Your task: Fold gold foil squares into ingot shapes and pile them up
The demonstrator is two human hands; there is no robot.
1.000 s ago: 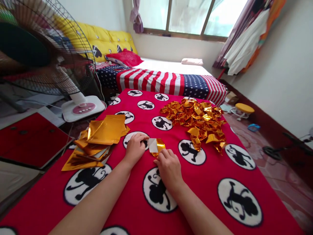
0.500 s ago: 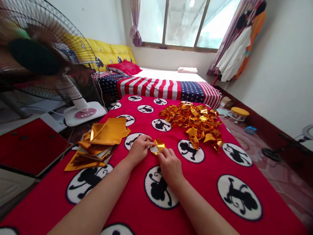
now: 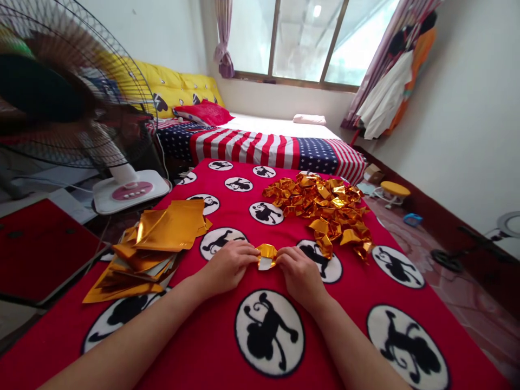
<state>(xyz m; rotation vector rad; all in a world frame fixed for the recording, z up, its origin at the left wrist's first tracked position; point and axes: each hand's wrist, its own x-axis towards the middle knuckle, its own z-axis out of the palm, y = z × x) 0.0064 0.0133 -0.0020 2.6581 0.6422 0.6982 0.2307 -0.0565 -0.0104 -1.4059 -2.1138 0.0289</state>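
Between my two hands is a small piece of folded gold foil paper (image 3: 267, 252), its pale underside showing at the near edge. My left hand (image 3: 232, 264) pinches its left end, and my right hand (image 3: 299, 274) grips the right end. Both hands stay low over the red cloth (image 3: 211, 330) printed with black monkey figures in white circles. To the left lies a loose stack of flat gold foil sheets (image 3: 170, 225). Beyond my right hand a heap of folded gold foil pieces (image 3: 325, 197) spreads over the cloth.
A standing fan (image 3: 130, 189) with blurred blades is close by on the left, beside a dark red panel (image 3: 44, 249). Past the far table edge stands a bed with a flag-patterned cover (image 3: 247, 147). A yellow stool (image 3: 395, 188) is on the floor at the right.
My hands have moved apart to opposite ends of the foil piece, the right one shifting rightward. The foil has turned, its pale side now facing me. The whole view has shifted slightly.
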